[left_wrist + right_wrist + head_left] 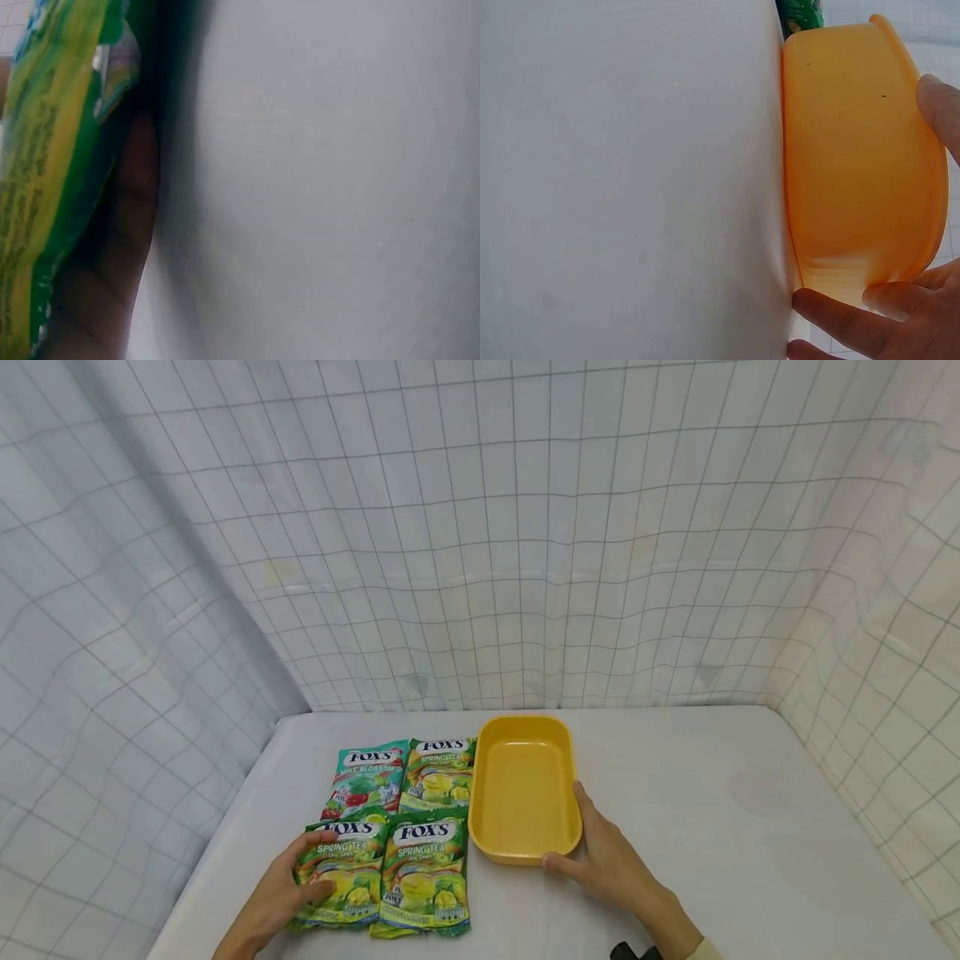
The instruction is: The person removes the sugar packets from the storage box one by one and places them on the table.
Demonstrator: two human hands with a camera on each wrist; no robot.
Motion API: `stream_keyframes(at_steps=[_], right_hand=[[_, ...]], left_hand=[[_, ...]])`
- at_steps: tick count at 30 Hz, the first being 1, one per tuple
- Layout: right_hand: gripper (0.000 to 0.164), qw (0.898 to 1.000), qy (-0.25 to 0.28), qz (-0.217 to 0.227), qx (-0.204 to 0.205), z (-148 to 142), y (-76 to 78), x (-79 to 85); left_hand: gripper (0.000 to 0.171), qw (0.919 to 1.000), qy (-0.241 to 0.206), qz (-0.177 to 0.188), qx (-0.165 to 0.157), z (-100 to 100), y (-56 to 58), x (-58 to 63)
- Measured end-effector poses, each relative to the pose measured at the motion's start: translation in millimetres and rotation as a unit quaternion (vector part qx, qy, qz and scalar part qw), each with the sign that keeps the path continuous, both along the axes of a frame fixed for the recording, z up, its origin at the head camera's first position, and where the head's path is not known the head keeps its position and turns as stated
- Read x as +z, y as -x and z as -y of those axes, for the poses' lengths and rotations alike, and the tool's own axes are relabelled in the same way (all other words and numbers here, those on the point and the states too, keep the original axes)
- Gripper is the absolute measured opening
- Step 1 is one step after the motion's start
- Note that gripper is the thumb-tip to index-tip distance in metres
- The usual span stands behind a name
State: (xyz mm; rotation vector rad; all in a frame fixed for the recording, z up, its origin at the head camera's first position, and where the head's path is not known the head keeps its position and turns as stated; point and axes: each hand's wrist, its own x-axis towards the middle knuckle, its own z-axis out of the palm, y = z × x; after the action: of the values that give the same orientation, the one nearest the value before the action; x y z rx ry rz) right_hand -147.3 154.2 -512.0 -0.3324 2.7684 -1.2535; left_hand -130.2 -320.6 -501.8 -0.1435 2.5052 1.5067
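In the head view my left hand (281, 887) grips the left side of a green and yellow Fox's Spring Tea candy bag (352, 881) at the front left. Its fingers reach along the bag's edge near the cloth in the left wrist view. A second Spring Tea bag (423, 877) lies just right of it. Behind them lie a teal Mint Blossom candy bag (367, 781) and another Spring Tea bag (438, 777). My right hand (611, 860) holds a yellow rectangular tray (525, 789) by its front right corner, thumb on the near edge and fingers along the right side. No contents show inside.
A white cloth-covered table (712, 802) extends right of the tray. White gridded curtains (525, 568) hang behind and on both sides. A dark object (633, 952) shows near my right wrist at the bottom edge.
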Motion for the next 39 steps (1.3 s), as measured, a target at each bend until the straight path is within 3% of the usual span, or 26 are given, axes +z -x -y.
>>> stream_keyframes(at_steps=[7,14,18,26,32,39], right_hand=[[0.127,1.0,-0.001,0.0,-0.001,-0.3,0.9,0.3],[0.127,1.0,0.004,0.005,0.001,-0.2,1.4,-0.4],[0.127,1.0,0.008,-0.001,0.003,-0.5,1.2,-0.5],[0.126,1.0,0.006,-0.01,0.002,-0.6,1.3,-3.3],[0.127,1.0,0.001,-0.006,-0.003,0.2,2.3,-3.3],[0.127,1.0,0.005,0.0,-0.003,-0.4,1.4,-3.1]], left_hand=[[0.073,0.9969,0.07,-0.034,-0.013,-4.1,0.9,-1.0],[0.071,0.9931,0.115,-0.024,-0.005,-8.4,-1.2,1.3],[0.075,0.9949,0.1,-0.01,0.007,-6.7,-3.4,3.2],[0.088,0.9966,0.052,-0.003,0.063,-6.2,-5.1,10.4],[0.084,0.9957,0.029,-0.034,0.081,-13.2,-5.8,21.5],[0.071,0.9948,0.022,-0.073,0.068,-30.3,-4.6,26.8]])
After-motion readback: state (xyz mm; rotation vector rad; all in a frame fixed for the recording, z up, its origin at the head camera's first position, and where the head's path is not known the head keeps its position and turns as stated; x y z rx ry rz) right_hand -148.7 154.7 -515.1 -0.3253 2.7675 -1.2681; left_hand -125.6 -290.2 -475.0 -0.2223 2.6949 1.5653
